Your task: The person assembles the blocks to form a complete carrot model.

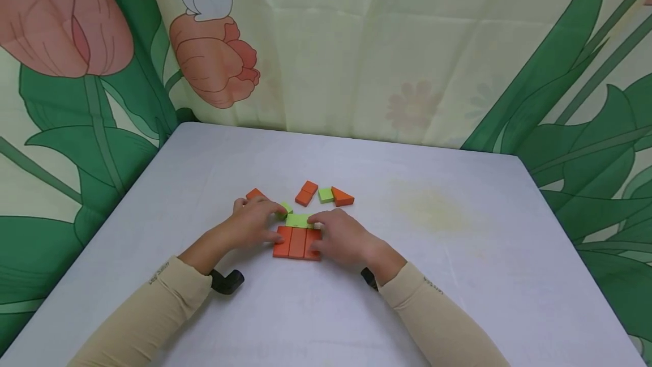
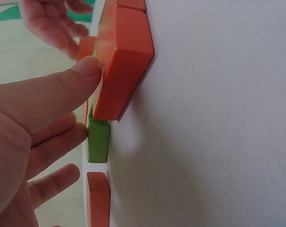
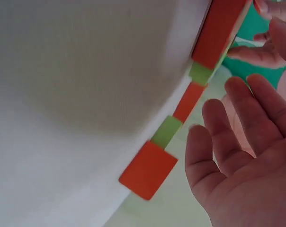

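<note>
Three orange blocks (image 1: 297, 242) lie side by side in a row, with a light-green block strip (image 1: 297, 220) along their far edge. At the row's left is my left hand (image 1: 251, 224); its thumb touches the top of the left orange block (image 2: 129, 61), and its fingers reach toward a small green block (image 1: 286, 207). My right hand (image 1: 342, 237) is at the right end, thumb by the right orange block and a fingertip at the green strip. Fingers of both hands look spread and relaxed. The right hand (image 3: 256, 156) partly hides its contact with the blocks.
Beyond the hands lie an orange piece (image 1: 307, 193), a green square block (image 1: 326, 195) and an orange triangular block (image 1: 343, 196). Another orange block (image 1: 256, 193) is partly behind the left hand. A white cloth covers the table (image 1: 458, 276); a printed curtain (image 1: 326, 50) hangs behind it.
</note>
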Tool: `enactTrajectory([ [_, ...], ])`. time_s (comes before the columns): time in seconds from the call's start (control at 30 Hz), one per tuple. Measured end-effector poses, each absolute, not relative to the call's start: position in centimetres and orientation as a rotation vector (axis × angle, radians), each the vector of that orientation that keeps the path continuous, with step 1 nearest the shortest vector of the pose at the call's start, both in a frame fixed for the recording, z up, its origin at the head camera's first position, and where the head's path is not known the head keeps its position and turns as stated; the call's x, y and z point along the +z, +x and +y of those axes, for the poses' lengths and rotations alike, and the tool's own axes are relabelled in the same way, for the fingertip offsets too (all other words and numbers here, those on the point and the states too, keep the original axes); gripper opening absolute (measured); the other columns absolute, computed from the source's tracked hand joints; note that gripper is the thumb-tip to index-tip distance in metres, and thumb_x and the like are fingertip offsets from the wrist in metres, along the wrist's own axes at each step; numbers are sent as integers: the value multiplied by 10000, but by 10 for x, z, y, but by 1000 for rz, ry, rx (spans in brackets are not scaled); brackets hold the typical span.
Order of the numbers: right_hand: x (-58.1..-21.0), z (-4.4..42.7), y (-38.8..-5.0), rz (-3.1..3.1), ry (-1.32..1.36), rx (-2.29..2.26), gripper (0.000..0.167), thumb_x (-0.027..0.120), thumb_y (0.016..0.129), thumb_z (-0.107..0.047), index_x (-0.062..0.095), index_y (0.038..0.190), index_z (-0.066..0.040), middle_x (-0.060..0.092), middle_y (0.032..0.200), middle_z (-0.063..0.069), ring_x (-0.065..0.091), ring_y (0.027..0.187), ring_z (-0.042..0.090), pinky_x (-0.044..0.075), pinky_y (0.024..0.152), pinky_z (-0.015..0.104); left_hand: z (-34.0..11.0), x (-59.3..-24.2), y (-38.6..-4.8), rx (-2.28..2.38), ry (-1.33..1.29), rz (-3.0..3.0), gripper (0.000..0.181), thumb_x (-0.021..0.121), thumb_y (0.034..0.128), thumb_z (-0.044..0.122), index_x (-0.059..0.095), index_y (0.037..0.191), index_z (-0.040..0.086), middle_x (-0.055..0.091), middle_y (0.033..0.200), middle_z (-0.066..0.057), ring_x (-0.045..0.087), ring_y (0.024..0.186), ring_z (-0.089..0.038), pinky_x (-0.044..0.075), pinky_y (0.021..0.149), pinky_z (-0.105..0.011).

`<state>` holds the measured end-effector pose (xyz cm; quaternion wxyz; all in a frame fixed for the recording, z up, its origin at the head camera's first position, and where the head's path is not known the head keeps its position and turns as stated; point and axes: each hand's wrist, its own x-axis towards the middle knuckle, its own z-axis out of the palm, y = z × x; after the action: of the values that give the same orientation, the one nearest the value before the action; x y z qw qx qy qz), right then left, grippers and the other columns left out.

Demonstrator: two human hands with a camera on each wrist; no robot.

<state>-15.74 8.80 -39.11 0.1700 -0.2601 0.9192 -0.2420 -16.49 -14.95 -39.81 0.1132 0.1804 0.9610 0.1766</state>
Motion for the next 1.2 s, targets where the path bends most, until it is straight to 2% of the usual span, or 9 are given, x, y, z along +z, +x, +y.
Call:
enactTrajectory([
  [0.13, -388, 95, -173, 2685, -714, -686, 463, 711, 939, -233, 601, 1372, -112, 597, 1339, 20, 486, 1287, 248, 401, 1065, 415, -150, -398, -164, 533, 513, 2817, 522, 871, 785, 332, 682, 1241, 163, 647, 1209, -8, 448, 1256, -287, 252, 992, -606],
  [0.57, -399, 103, -228, 2775, -605, -613, 441, 685, 960, -197, 595, 1382, -103, 601, 1277, 72, 494, 1199, 263, 454, 1017, 401, -149, -399, -162, 548, 525, 2820, 512, 864, 795, 321, 681, 1244, 156, 649, 1204, -3, 437, 1271, -289, 230, 1003, -613],
  [0.83, -398, 93, -235, 2797, -569, -556, 376, 550, 970, -41, 640, 1330, -106, 604, 1286, 96, 456, 1286, 303, 389, 1078, 448, -148, -398, -162, 539, 517, 2827, 509, 864, 794, 327, 681, 1241, 167, 648, 1197, 7, 438, 1274, -286, 228, 1012, -614],
  [1.0, -397, 91, -234, 2806, -525, -557, 344, 567, 970, -53, 668, 1292, -117, 607, 1273, 95, 445, 1285, 311, 384, 1073, 460, -148, -397, -161, 548, 518, 2828, 504, 866, 792, 322, 684, 1236, 164, 651, 1193, 5, 440, 1270, -286, 237, 1000, -605],
  [1.2, -399, 90, -233, 2814, -589, -514, 310, 628, 953, -100, 684, 1257, -107, 648, 1202, 56, 450, 1272, 288, 325, 1069, 467, -149, -396, -161, 549, 512, 2824, 521, 873, 781, 336, 682, 1237, 169, 649, 1194, 8, 437, 1269, -282, 241, 987, -593],
])
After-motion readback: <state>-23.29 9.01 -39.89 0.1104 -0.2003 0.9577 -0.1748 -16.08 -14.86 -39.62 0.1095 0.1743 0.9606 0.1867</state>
